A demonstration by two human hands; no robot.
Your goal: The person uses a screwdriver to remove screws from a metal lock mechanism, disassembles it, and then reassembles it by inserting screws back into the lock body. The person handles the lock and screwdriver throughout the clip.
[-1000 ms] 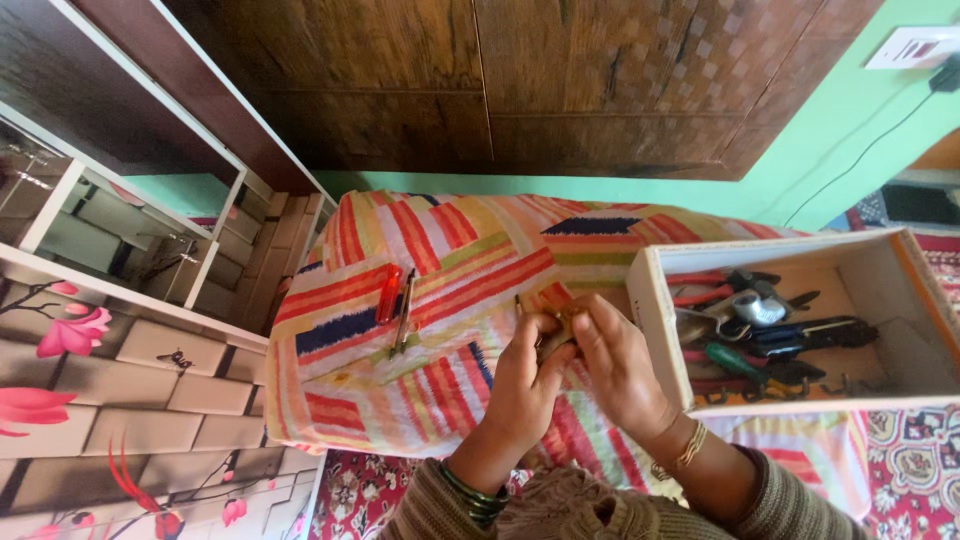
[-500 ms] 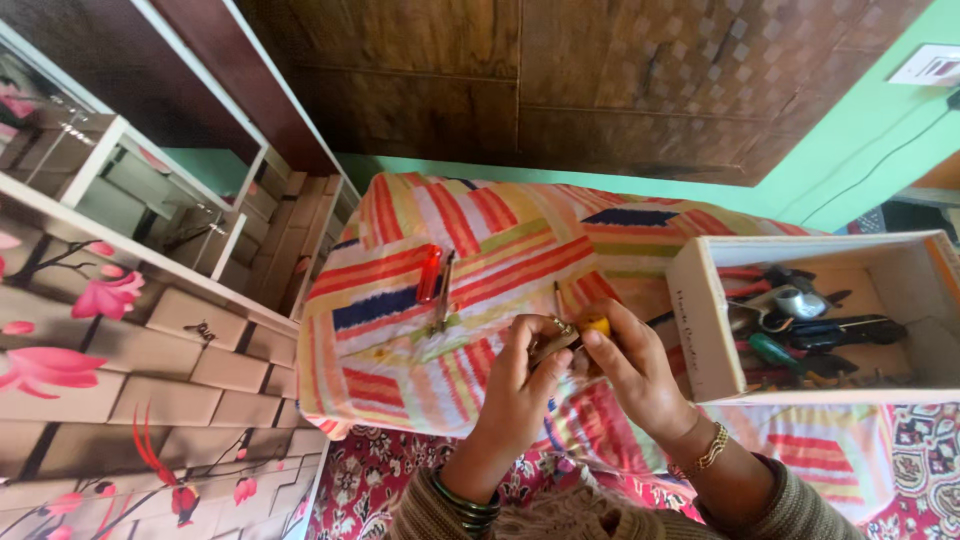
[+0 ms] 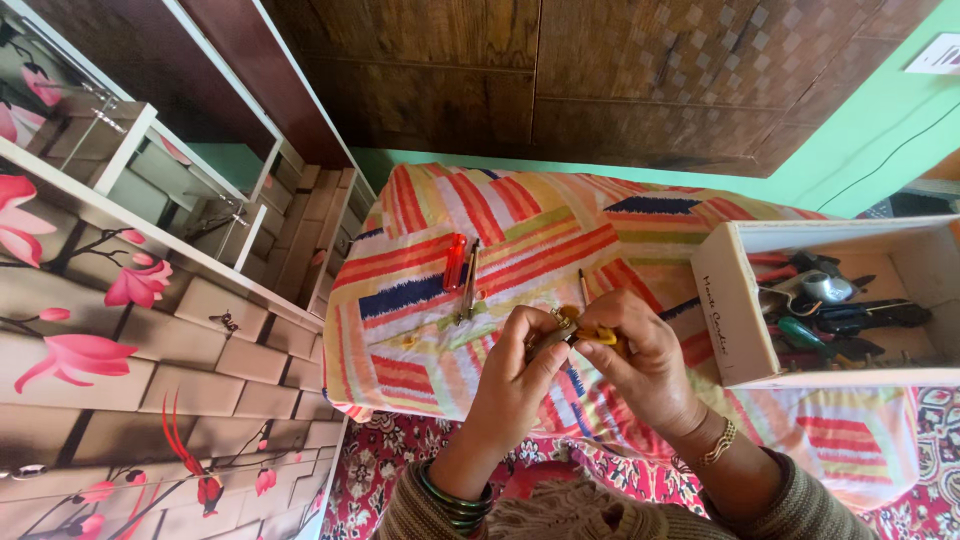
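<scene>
Since half a second ago the view has drifted so the striped cloth (image 3: pixel 520 225) fills more of the middle, while both hands remain joined over it. The left hand (image 3: pixel 520 365) is curled narrow, its fingers pinching a small yellow-handled tool (image 3: pixel 590 335) that sits at its two o'clock. The right hand (image 3: pixel 645 360) closes on the same tool from the other side, the tool lying at its ten o'clock, between the two sets of fingertips. A red-handled tool (image 3: pixel 456 262) lies with a slim metal tool (image 3: pixel 469 280) on the cloth at eleven o'clock from the hands, well apart. An open box of tools (image 3: pixel 720 315) stands at three o'clock.
</scene>
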